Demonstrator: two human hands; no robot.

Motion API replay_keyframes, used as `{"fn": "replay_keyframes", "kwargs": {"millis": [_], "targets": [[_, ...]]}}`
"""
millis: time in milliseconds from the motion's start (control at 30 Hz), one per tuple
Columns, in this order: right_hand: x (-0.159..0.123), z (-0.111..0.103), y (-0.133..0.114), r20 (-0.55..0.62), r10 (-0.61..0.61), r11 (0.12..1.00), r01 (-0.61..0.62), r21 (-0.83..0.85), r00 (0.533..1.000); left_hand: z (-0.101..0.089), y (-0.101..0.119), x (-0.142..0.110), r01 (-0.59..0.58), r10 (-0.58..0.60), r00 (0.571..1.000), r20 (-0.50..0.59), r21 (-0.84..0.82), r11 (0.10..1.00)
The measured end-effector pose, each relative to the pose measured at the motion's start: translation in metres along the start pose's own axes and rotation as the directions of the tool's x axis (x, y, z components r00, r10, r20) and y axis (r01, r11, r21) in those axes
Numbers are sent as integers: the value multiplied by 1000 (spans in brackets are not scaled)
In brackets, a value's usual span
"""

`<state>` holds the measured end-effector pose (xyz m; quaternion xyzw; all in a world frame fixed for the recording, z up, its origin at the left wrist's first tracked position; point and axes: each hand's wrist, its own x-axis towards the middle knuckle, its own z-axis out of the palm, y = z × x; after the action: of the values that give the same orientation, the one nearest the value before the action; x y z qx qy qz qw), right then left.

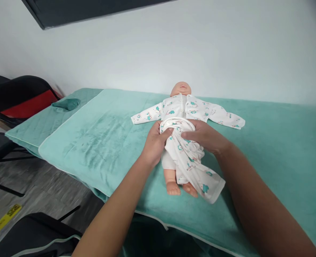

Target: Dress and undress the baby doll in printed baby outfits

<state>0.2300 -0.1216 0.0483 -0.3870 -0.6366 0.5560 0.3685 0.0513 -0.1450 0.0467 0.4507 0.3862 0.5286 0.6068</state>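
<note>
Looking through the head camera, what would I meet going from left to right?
Red-and-black chair, white sleeve cuff, left hand, right hand, opposite white cuff.

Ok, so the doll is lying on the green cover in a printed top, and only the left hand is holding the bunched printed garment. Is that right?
Not quite: the right hand holds the bunched printed garment too. The head view shows it gripping opposite the left hand. The doll does lie on the green cover in a printed top.
</note>
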Motion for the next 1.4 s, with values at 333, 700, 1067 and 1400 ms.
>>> {"fn": "replay_keyframes", "kwargs": {"millis": [333,700,1067,1400], "targets": [[-6,1,-2,89,33,999,-31,-26,995,2,1,-18,42,-44,997,-58,-39,998],[-7,14,-30,228,207,779,-19,-627,951,38,21,-139,274,-421,807,-414,-370,888],[-9,33,-17,270,271,481,113,-869,924,0,-29,-168,364,-333,766,-550,-56,930],[-12,32,-25,260,302,588,35,-808,917,-10,-28,-160,390,-353,848,-396,15,921]]}}
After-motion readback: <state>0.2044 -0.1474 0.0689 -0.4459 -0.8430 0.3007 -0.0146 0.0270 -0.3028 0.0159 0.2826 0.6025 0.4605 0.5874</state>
